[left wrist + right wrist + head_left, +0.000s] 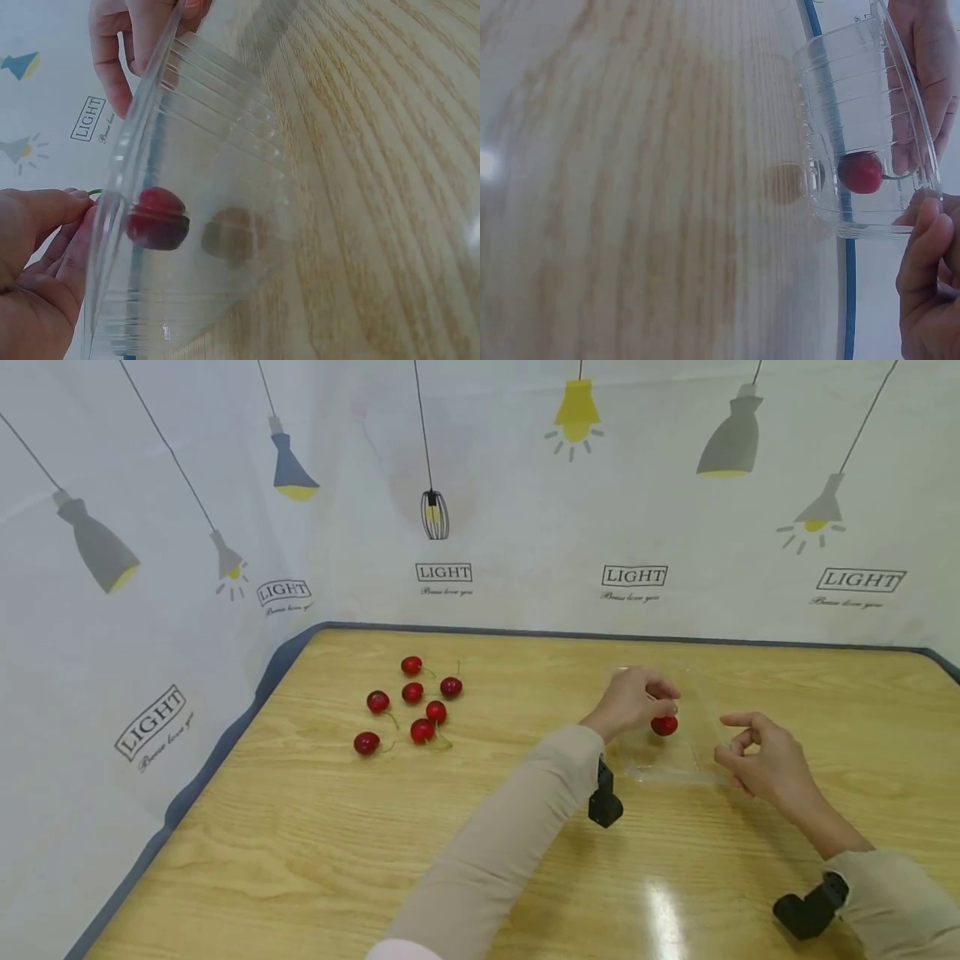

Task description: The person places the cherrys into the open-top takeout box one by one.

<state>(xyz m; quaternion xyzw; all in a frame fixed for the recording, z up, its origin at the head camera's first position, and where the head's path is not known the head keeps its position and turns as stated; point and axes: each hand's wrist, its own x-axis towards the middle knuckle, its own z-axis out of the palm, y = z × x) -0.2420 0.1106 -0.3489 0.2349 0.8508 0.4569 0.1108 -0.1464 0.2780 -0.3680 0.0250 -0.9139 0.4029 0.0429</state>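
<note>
My left hand (633, 702) pinches a red cherry (664, 725) by its green stem (95, 192). The cherry hangs within the clear plastic container (660, 772), seen through its wall in both wrist views. Whether it touches the container's bottom I cannot tell. On the container's right side is my right hand (772, 764). Its thumb and fingers (928, 244) hold the rim in the right wrist view. No other cherry shows inside the container.
Several loose red cherries (412, 692) with stems lie at the left rear of the wooden table (300, 827). A white cloth (517, 527) printed with lamps rises behind the table. Black wrist cameras (604, 802) sit under both cuffs.
</note>
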